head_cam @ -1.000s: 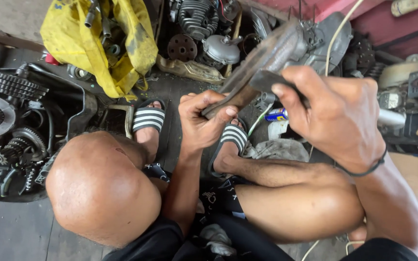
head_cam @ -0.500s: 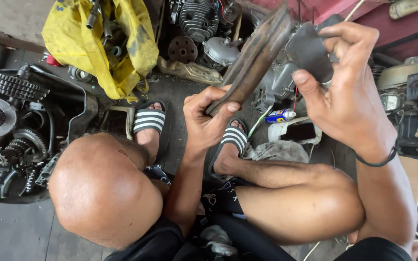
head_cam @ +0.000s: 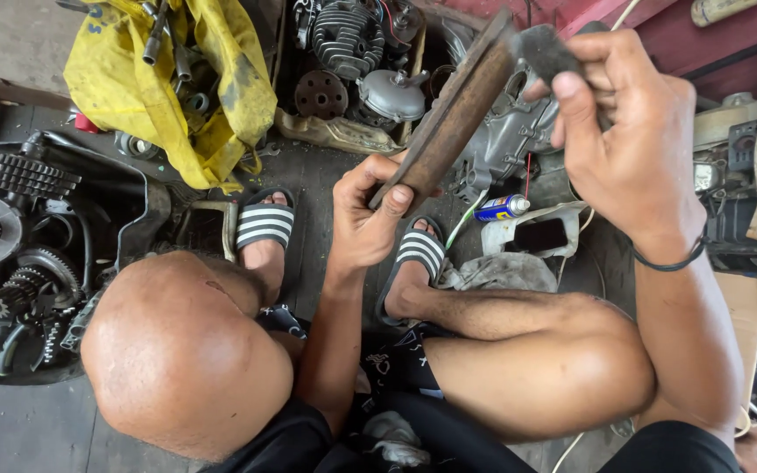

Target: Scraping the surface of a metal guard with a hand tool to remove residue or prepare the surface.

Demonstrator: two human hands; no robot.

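Left hand [head_cam: 363, 219] raised, fingers curled in grip, thumb pressing. Right hand [head_cam: 633, 131] higher, fingers pinched closed.

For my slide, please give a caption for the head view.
Seated person's left hand steadies a long brown flat bar; right hand grips a dark piece at its top.

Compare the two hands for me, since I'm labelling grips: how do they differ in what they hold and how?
The left hand grips the lower end of the long rusty flat bar, thumb pressed on its face; the right hand pinches a small dark pad against the bar's upper end. The left hand sits lower, near the sandalled feet; the right is raised higher and wears a dark wristband. Both are bare and touch the same tilted bar.
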